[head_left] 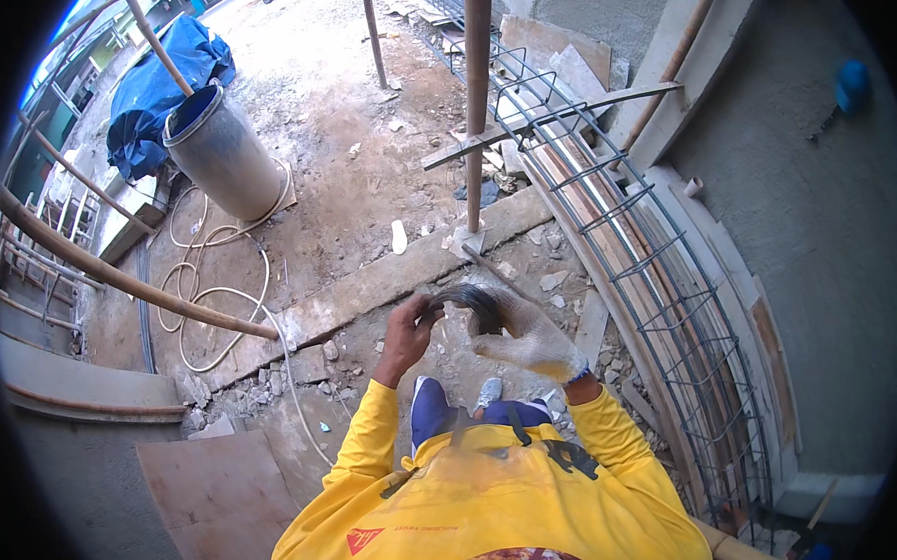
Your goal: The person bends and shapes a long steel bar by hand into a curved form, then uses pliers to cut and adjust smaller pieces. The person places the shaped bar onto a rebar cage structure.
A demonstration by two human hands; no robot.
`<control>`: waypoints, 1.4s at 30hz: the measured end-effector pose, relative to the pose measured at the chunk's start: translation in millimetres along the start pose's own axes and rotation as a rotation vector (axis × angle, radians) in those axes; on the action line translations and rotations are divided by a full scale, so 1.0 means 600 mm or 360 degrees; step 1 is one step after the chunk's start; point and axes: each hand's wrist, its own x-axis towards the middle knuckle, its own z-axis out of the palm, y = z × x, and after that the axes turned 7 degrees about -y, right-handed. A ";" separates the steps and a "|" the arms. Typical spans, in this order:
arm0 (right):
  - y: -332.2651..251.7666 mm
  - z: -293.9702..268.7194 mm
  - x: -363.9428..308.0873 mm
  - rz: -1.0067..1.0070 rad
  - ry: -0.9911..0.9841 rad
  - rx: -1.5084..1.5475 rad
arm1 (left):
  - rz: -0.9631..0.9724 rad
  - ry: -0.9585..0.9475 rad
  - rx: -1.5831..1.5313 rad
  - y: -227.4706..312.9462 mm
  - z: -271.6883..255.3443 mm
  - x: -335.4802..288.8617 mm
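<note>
- Gripping one dark coil of thin tie wire point(477, 301), both hands meet in front of the person's chest, above the rubble-strewn ground.
- One bare left hand point(408, 332) closes its fingers on the coil's left end.
- One right hand point(524, 335), in a pale knitted work glove, wraps around the coil's right side and holds it from below.
- The coil sits between the two hands, touching both, and arches upward over them.
- Two yellow sleeves point(360, 439) run from the lower edge up to the hands.
- Two shoes show just below the coil: one blue point(425, 394), one grey point(488, 391).
- One long rebar cage point(659, 291) lies to the right of the coil, curving from the top of the view down to the lower right beside a grey wall point(806, 224).
- One rusty upright steel prop point(477, 89) stands just beyond the coil, its foot on a concrete strip.
- One grey drum point(225, 155) stands well to the upper left of the coil, with one blue tarpaulin point(160, 87) behind it.
- One pale hose point(219, 290) loops on the ground to the left of the coil, below the drum.
- One flat brown board point(223, 495) lies to the lower left of the coil.
</note>
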 end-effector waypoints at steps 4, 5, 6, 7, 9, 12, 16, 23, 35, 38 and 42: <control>0.101 -0.096 0.095 0.0195 0.0233 -0.0567 | 0.0142 0.0149 0.0068 0.003 -0.048 0.143; 0.132 -0.119 0.108 0.0139 0.0333 -0.0602 | 0.0167 0.0161 0.0081 0.002 -0.064 0.182; 0.160 -0.143 0.121 0.0139 0.0445 -0.0642 | 0.0115 0.0153 0.0162 0.002 -0.086 0.226; 0.185 -0.169 0.139 0.0268 0.0564 -0.0683 | 0.0054 0.0142 0.0245 -0.002 -0.109 0.270; 0.219 -0.232 0.188 0.0120 0.0762 -0.0869 | 0.0174 0.0136 0.0443 -0.014 -0.148 0.372; 0.238 -0.327 0.283 0.0090 0.0899 -0.0964 | 0.0437 0.0081 0.0602 -0.041 -0.186 0.534; 0.262 -0.432 0.465 0.0077 0.1008 -0.1396 | 0.0607 -0.0035 0.0795 -0.066 -0.199 0.786; 0.326 -0.561 0.660 0.0540 0.1218 -0.1293 | 0.0766 -0.0508 0.1146 -0.069 -0.236 1.049; 0.277 -0.588 0.785 0.0527 0.1269 -0.1295 | 0.0397 -0.0900 0.0775 -0.126 -0.312 1.194; 0.224 -0.577 0.825 0.0538 0.1162 -0.1453 | 0.0537 -0.0882 0.0672 -0.120 -0.321 1.196; 0.122 -0.553 0.866 0.0102 0.1170 -0.1171 | 0.0551 -0.0594 0.0417 -0.113 -0.352 1.175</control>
